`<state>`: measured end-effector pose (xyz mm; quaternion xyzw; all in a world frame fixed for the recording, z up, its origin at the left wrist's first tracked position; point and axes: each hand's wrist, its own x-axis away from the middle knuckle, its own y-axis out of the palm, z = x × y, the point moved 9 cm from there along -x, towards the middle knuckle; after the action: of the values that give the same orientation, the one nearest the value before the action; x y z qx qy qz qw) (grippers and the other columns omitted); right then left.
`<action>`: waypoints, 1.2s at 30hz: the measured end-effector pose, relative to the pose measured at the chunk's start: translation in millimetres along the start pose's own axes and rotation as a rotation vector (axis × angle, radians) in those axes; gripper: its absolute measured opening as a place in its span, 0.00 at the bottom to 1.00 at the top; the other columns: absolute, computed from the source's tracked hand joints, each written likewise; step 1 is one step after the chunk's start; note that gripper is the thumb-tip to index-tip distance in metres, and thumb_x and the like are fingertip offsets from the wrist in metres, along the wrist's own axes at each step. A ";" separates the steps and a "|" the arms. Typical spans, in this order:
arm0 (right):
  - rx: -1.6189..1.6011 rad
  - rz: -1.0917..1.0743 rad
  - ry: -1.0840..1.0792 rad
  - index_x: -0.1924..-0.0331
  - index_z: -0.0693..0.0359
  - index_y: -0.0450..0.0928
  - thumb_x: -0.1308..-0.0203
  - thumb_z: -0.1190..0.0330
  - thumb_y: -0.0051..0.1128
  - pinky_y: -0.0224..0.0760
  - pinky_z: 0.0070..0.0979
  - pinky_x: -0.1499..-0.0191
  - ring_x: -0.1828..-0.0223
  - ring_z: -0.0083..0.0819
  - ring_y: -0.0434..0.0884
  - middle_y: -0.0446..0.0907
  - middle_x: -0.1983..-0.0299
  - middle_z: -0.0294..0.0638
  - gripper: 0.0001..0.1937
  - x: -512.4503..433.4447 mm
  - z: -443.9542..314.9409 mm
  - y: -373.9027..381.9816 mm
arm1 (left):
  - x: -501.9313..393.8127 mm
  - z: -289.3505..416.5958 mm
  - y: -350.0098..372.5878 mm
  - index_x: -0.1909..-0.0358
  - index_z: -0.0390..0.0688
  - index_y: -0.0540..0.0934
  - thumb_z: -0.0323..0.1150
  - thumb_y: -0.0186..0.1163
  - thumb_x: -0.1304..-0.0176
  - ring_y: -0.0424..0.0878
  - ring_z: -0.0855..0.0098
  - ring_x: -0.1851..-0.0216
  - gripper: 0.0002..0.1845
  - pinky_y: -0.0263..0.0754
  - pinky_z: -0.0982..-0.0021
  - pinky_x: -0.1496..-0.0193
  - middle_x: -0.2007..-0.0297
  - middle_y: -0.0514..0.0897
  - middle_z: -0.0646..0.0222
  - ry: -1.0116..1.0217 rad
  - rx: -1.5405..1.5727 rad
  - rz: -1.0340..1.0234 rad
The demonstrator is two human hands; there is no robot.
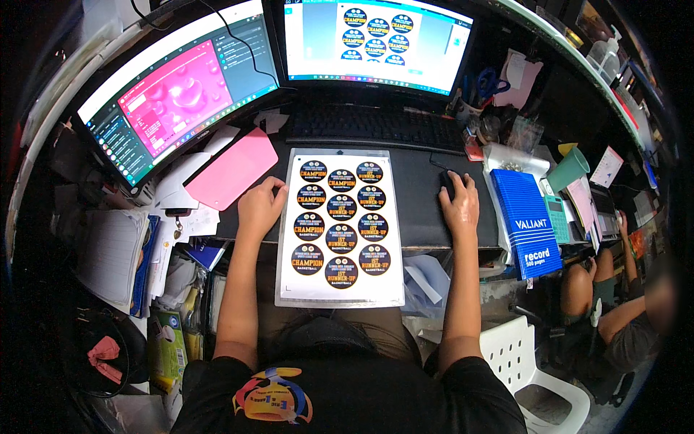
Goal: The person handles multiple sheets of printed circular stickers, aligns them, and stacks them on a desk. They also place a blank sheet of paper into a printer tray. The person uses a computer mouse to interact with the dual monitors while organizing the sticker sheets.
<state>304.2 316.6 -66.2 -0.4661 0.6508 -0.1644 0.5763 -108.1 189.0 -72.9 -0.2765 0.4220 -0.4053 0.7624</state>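
Observation:
A white sheet printed with several round black, orange and white labels lies on a slightly larger clear-edged backing mat with an arrow at its top. Both extend past the desk's front edge, above my lap. My left hand rests at the sheet's left edge, fingers curled in and thumb beside the edge; nothing shows in it. To the right of the sheet, my right hand lies over a black computer mouse, which it mostly covers. A pink flat case or folder sits left of the sheet.
Behind the sheet are a black keyboard and two monitors, the right one showing similar round labels. A blue record book, calculator and green cup stand right. Another person sits beyond a white plastic chair. Papers crowd the left.

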 end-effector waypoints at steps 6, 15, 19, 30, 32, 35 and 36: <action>-0.001 0.002 -0.012 0.43 0.51 0.77 0.46 0.62 0.60 0.70 0.44 0.42 0.45 0.58 0.76 0.71 0.41 0.65 0.23 0.1 -0.2 -0.1 | 0.3 -0.4 -0.8 0.65 0.43 0.84 0.43 0.62 0.38 0.76 0.68 0.81 0.13 0.69 0.65 0.74 0.84 0.77 0.67 -0.027 0.017 -0.008; -0.018 0.011 -0.022 0.41 0.49 0.75 0.45 0.63 0.60 0.69 0.44 0.41 0.44 0.59 0.75 0.71 0.41 0.65 0.24 -0.8 0.3 0.7 | 0.3 0.1 -1.3 0.65 0.45 0.84 0.43 0.61 0.38 0.78 0.65 0.81 0.13 0.70 0.63 0.74 0.84 0.77 0.67 -0.016 0.019 -0.002; -0.007 -0.005 -0.012 0.38 0.48 0.72 0.44 0.63 0.61 0.68 0.45 0.40 0.42 0.59 0.74 0.70 0.40 0.65 0.27 -1.0 1.1 1.9 | 0.1 -0.5 -1.0 0.65 0.43 0.84 0.42 0.62 0.39 0.75 0.68 0.81 0.13 0.69 0.66 0.73 0.83 0.76 0.66 -0.028 0.033 -0.005; -0.084 -0.061 -0.012 0.39 0.53 0.73 0.42 0.61 0.61 0.63 0.42 0.35 0.37 0.56 0.70 0.69 0.38 0.62 0.25 -2.9 -2.8 2.9 | -0.1 0.0 -0.7 0.65 0.43 0.84 0.43 0.62 0.39 0.75 0.68 0.81 0.13 0.68 0.66 0.74 0.84 0.76 0.67 -0.037 0.008 -0.009; -0.085 -0.074 -0.011 0.39 0.55 0.74 0.41 0.61 0.61 0.63 0.41 0.35 0.36 0.55 0.70 0.70 0.38 0.61 0.25 -3.3 -3.1 3.5 | -0.2 -0.5 -0.1 0.65 0.43 0.84 0.43 0.62 0.38 0.75 0.68 0.81 0.13 0.68 0.66 0.74 0.84 0.76 0.67 -0.041 0.006 -0.015; -0.080 -0.073 -0.022 0.41 0.54 0.75 0.42 0.60 0.61 0.64 0.43 0.36 0.38 0.56 0.71 0.70 0.39 0.62 0.24 -3.5 -3.9 3.8 | -0.2 -1.3 0.7 0.65 0.43 0.84 0.43 0.62 0.38 0.75 0.68 0.81 0.13 0.68 0.66 0.74 0.84 0.76 0.67 -0.044 0.016 -0.021; -0.079 -0.065 -0.028 0.42 0.54 0.75 0.42 0.60 0.61 0.65 0.44 0.38 0.39 0.57 0.72 0.70 0.39 0.62 0.23 -3.4 -4.2 3.5 | -0.1 -0.9 0.1 0.65 0.43 0.84 0.43 0.62 0.38 0.75 0.69 0.81 0.13 0.68 0.66 0.75 0.84 0.76 0.67 -0.037 0.017 -0.013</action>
<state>298.7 319.7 -65.6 -0.5118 0.6332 -0.1508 0.5607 -108.8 189.1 -73.4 -0.2804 0.4025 -0.4087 0.7696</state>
